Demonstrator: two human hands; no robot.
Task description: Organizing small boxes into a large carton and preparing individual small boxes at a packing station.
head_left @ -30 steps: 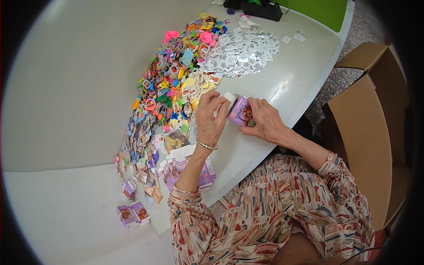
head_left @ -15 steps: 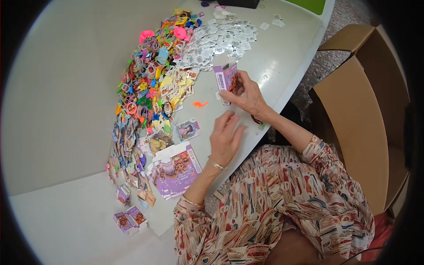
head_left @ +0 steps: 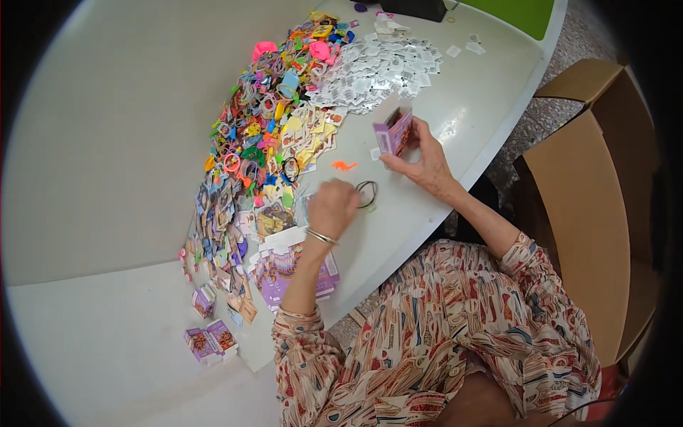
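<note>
My right hand (head_left: 427,162) grips a small purple carton (head_left: 395,135) with its top flap standing up. The carton is held upright over the table. My left hand (head_left: 333,210), smeared by motion, has its fingers curled in at a dark cord loop (head_left: 367,193) with a green bit at its lower side. It looks closed on the loop's edge. An orange dinosaur-shaped piece (head_left: 343,166) lies just beyond that hand. Under my left wrist are flat purple printed cartons (head_left: 281,274). The left hand partly covers a picture card.
Small colourful trinkets (head_left: 249,121) heap along the table's left side, beside yellowish cards (head_left: 313,135) and white sachets (head_left: 377,71). Two made-up purple cartons (head_left: 212,340) stand at lower left. A large open cardboard box (head_left: 576,199) sits off the table's right edge.
My left hand has moved left, away from the right hand. The dark loop has shifted left with it, from beside my right wrist. The carton in my right hand has tilted slightly. The view has shifted.
</note>
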